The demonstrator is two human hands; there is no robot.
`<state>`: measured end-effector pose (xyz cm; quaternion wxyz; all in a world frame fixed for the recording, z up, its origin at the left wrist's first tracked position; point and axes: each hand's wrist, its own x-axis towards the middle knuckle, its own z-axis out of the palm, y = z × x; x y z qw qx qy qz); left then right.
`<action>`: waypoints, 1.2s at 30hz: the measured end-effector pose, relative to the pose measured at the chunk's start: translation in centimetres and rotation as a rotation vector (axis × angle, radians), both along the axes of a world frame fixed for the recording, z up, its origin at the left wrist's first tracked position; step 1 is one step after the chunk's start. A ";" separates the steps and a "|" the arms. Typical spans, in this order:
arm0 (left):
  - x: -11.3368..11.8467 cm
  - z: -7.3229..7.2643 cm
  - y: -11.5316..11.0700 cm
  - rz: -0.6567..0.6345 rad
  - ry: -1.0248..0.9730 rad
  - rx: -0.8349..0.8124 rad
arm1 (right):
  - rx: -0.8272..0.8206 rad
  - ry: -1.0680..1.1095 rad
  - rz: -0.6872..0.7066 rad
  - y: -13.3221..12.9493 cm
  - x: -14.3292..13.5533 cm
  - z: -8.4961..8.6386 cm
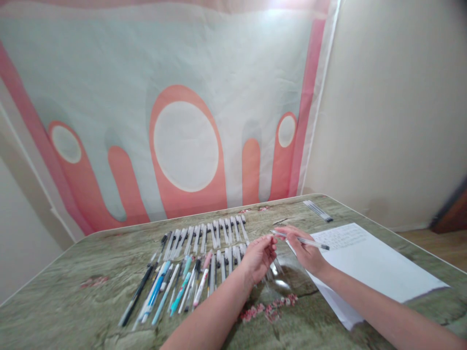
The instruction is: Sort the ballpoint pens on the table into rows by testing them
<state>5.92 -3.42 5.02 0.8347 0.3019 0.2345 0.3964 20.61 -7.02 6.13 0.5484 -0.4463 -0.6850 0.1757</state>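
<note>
My right hand (301,248) holds a clear pen (310,241) with a dark end, tilted over the upper left corner of the written paper (372,262). Close to the pen's other end is my left hand (260,255), its fingers pinched together; whatever they hold is too small to make out. Left of my hands, clear pens with dark parts (197,238) lie side by side in two rows, the nearer row partly hidden by my left hand. Coloured and dark pens (178,291) lie in front of them, nearer to me.
Several clear pens (317,211) lie together at the back right of the patterned table (91,253). Behind the table hangs a large pink and grey cloth (233,73). The table's back edge runs close to it. Light glares on the tabletop below my hands.
</note>
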 end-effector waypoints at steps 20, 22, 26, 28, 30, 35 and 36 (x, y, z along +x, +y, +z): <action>0.2 0.0 -0.3 0.011 0.028 0.044 | -0.101 0.032 -0.103 0.2 0.0 -0.2; 0.2 0.0 -0.3 0.011 0.032 0.045 | -0.102 0.025 -0.105 0.2 -0.1 -0.2; 0.2 -0.1 -0.3 -0.005 0.029 0.058 | -0.107 0.021 -0.101 0.2 -0.1 -0.1; 0.2 -0.2 -0.3 -0.006 0.024 0.060 | -0.109 0.024 -0.102 0.1 -0.1 -0.1; 0.3 -0.3 -0.2 -0.005 0.021 0.065 | -0.114 0.022 -0.102 0.1 -0.1 -0.1; 0.3 -0.3 -0.2 -0.001 0.045 0.068 | -0.124 0.018 -0.107 0.0 -0.1 0.1; 0.3 -0.3 -0.2 -0.002 0.050 0.069 | -0.130 0.017 -0.106 0.0 -0.1 0.1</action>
